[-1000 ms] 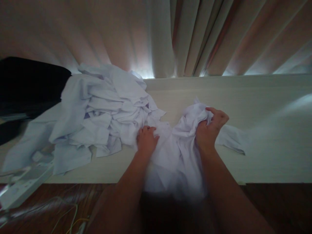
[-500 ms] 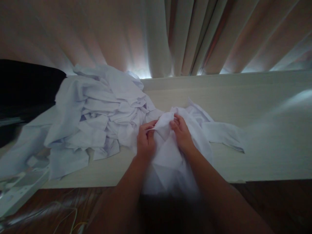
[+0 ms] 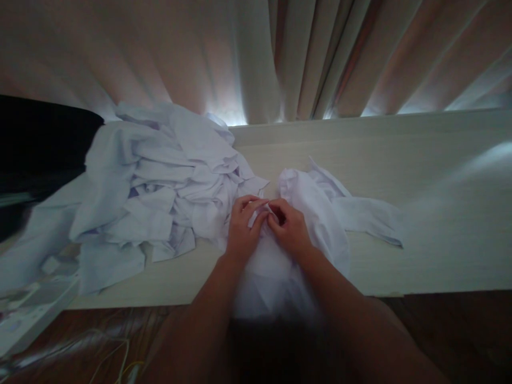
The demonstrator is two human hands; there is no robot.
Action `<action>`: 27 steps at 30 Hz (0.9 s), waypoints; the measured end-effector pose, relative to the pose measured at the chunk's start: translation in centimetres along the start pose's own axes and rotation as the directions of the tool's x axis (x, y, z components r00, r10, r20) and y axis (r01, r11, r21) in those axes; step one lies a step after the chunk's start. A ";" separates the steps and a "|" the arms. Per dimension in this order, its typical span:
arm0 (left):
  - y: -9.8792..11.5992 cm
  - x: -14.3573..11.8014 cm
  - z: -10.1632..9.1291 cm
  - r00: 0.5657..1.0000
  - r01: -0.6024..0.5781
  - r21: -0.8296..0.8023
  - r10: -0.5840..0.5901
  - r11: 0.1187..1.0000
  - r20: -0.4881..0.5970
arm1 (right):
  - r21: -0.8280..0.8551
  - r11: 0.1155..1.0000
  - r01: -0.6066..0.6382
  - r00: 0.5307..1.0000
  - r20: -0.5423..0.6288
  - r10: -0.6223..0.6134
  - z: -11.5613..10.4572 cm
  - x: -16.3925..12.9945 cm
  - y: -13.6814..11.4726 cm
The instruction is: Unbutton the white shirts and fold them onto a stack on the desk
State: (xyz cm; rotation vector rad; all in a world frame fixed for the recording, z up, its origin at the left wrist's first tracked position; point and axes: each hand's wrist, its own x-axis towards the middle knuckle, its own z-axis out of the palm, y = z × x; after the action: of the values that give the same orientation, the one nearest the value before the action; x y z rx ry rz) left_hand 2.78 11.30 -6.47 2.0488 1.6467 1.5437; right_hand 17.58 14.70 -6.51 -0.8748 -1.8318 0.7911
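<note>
A white garment (image 3: 320, 213) lies crumpled on the pale table (image 3: 440, 224), draping over the near edge toward me. My left hand (image 3: 242, 229) and my right hand (image 3: 290, 226) meet at its middle, fingertips close together, both pinching a fold of the white cloth. One sleeve of the garment stretches out to the right. A big heap of white clothes (image 3: 160, 181) sits just left of my left hand, almost touching it.
Beige curtains (image 3: 280, 53) hang behind the table's far edge. Something black (image 3: 36, 138) lies at the far left. A white flat object (image 3: 28, 320) and thin cables (image 3: 116, 357) are on the dark wooden floor at lower left.
My right hand came in from the right side of the garment to the middle and now meets my left hand. The cloth bunch it held has dropped flat on the table.
</note>
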 end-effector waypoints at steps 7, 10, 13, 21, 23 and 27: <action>0.3 0.3 -0.7 0.988 0.058 -0.041 -0.063 0.997 -0.143 | 0.364 0.887 -0.284 0.959 0.101 0.266 0.1 0.3 -0.3; 0.4 0.3 -0.9 0.987 0.117 -0.046 -0.121 0.992 -0.103 | 0.532 0.704 -0.470 0.881 0.235 0.411 0.0 0.6 0.1; 0.7 0.1 -0.8 0.982 0.187 -0.063 -0.189 0.980 -0.025 | 0.500 0.676 -0.541 0.841 0.349 0.414 0.0 0.7 0.7; 1.3 0.0 -0.8 0.949 0.316 -0.155 -0.311 0.936 0.053 | 0.555 0.624 -0.551 0.834 0.403 0.378 -0.2 0.5 0.7; 1.4 0.0 -0.9 0.941 0.338 -0.173 -0.330 0.925 0.077 | 0.577 0.591 -0.564 0.826 0.403 0.395 -0.3 0.5 0.6; 1.5 -0.2 -1.1 0.945 0.306 -0.173 -0.278 0.936 0.172 | 0.607 0.509 -0.611 0.790 0.419 0.448 -0.4 0.5 0.6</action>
State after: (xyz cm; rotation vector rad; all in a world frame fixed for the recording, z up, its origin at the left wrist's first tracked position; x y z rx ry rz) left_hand 3.06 10.00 -5.13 1.6827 1.5873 1.3620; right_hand 17.88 15.52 -6.60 -0.8286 -1.1763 1.9246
